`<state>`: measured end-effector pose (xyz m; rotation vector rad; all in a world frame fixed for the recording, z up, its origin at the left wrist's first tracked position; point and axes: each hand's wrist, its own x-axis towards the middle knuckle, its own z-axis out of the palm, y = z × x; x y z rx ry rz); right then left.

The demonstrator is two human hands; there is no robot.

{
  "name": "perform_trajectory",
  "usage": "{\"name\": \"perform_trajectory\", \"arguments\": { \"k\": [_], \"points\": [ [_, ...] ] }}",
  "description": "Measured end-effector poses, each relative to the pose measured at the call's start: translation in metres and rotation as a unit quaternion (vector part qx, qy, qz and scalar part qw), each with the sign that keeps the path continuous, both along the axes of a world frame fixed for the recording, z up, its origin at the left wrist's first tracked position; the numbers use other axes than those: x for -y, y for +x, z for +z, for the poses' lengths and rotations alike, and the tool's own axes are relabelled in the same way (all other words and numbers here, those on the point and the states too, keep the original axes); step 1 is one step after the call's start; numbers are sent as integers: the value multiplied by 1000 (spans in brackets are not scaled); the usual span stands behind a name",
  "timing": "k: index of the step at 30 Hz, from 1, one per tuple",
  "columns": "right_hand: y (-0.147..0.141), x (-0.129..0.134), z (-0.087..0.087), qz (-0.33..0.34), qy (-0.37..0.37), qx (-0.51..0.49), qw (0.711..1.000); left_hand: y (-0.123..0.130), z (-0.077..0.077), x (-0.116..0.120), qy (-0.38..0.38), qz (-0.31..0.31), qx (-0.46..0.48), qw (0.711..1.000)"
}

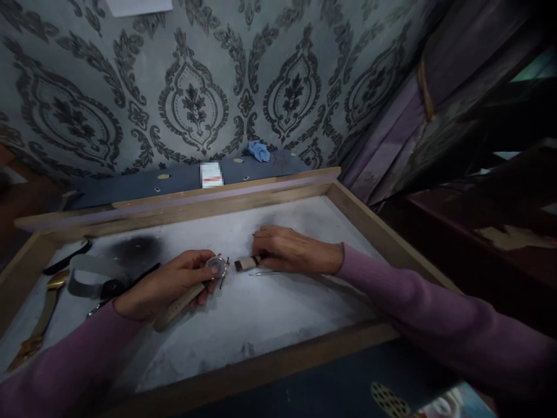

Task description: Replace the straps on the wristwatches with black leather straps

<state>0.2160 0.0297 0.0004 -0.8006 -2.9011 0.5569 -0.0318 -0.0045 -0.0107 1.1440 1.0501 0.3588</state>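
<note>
My left hand (189,278) is closed around a wristwatch (216,268), thumb on its round face. A beige strap (181,305) hangs from the watch toward me, and the opposite side of the case has no strap on it. My right hand (278,247) has its fingers bent down over the end of a short beige strip with a dark tip (246,264), just right of the watch. The fingertips are partly hidden. A thin metal tool (266,273) lies on the white surface beside this hand.
A wooden-rimmed tray (357,215) with a white bottom surrounds both hands. Along its left lie a gold watch (47,307), a grey mesh-like band (87,276) and a dark strap (69,255). Behind the rim are a small white box (211,174) and a crumpled blue cloth (260,151).
</note>
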Motion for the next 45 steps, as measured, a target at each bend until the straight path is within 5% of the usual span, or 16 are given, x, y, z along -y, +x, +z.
{"name": "perform_trajectory", "arguments": {
  "k": [6,16,22,29,45],
  "points": [
    [0,3,2,-58,-17,-13,998,4,8,3,8,-8,2,1000],
    [-11,11,10,-50,-21,-16,998,7,8,5,-26,-14,43,999],
    [-13,13,13,-96,-164,-67,979,12,8,6,-52,4,46,998],
    [-15,12,10,-121,-406,-177,888,16,11,7,-95,24,44,994],
    [-24,15,7,-183,-404,-129,887,17,7,7,-86,-2,30,996]
  ]
}}
